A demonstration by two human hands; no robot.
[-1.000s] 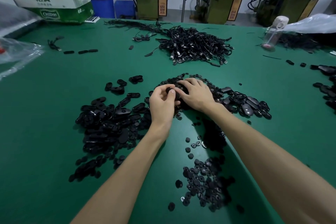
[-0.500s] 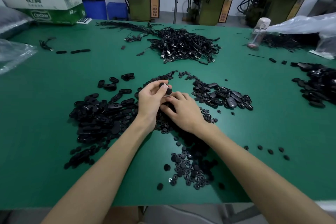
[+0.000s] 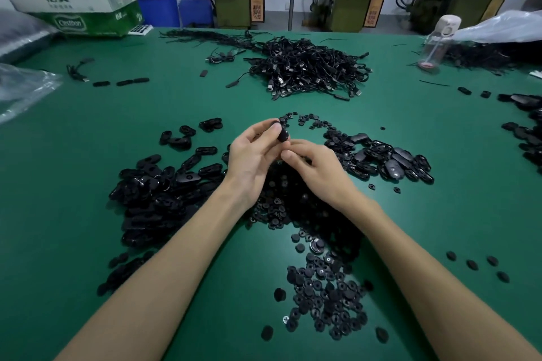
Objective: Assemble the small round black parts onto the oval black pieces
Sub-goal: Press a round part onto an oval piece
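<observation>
Left hand [image 3: 251,157] pinches an oval black piece [image 3: 282,135] at its fingertips; right hand [image 3: 318,168] curls just below it, maybe holding something, I cannot tell. Half a second ago it lay lower on the pile of small round parts [image 3: 278,209]

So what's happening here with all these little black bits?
A person is fitting parts by hand. Their left hand pinches one oval black piece above the green table; the right hand is curled right beside it, though whether it holds anything is hidden. More oval pieces are heaped to the left, small round parts nearest the camera.
</observation>
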